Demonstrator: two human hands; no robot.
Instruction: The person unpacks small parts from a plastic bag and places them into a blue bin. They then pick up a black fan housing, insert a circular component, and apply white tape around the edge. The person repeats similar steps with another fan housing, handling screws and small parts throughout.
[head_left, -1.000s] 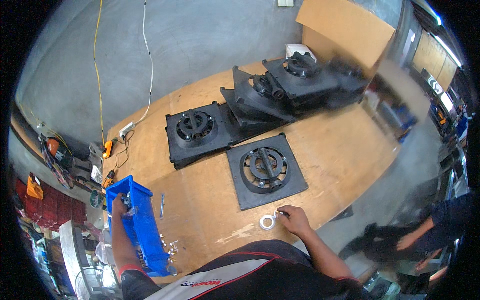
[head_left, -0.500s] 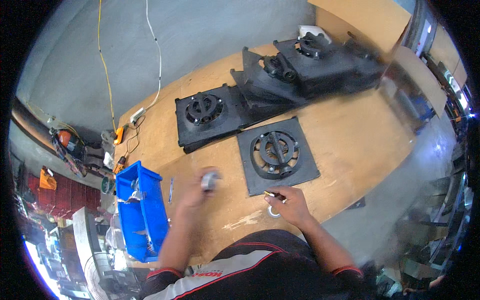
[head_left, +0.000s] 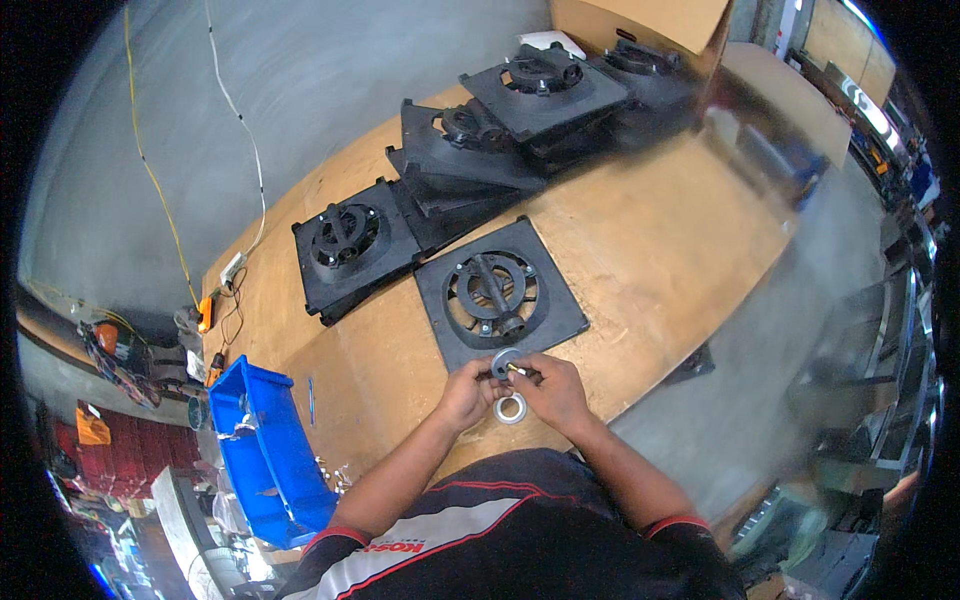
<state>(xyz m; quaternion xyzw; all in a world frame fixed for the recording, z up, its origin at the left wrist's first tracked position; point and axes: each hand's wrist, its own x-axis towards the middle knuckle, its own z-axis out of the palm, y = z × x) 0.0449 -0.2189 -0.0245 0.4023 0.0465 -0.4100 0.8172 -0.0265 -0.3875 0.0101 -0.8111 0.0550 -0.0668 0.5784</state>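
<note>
My left hand (head_left: 464,396) pinches a round grey metal disc (head_left: 501,360) with a hole in it, held upright between thumb and fingers. Close against it, my right hand (head_left: 556,390) grips a small brass-coloured piece (head_left: 515,369), its tip at the disc's face. Just below both hands, a silver ring (head_left: 510,421) lies at the table's near side. In front of my hands is a square black plate (head_left: 553,312) with a round slotted burner mount (head_left: 490,285) and a tube across its middle.
Several similar black plates (head_left: 395,240) are stacked along the far side of the wooden table (head_left: 670,250). A blue bin (head_left: 262,440) stands at the left, with a thin metal tool (head_left: 311,400) beside it. An orange-ended cord (head_left: 206,313) lies at the left edge; a cardboard box (head_left: 640,20) is behind.
My left hand has swung right with the disc and met my right hand, which still holds the brass piece. The whole view has shifted, so the plates and bin appear further left.
</note>
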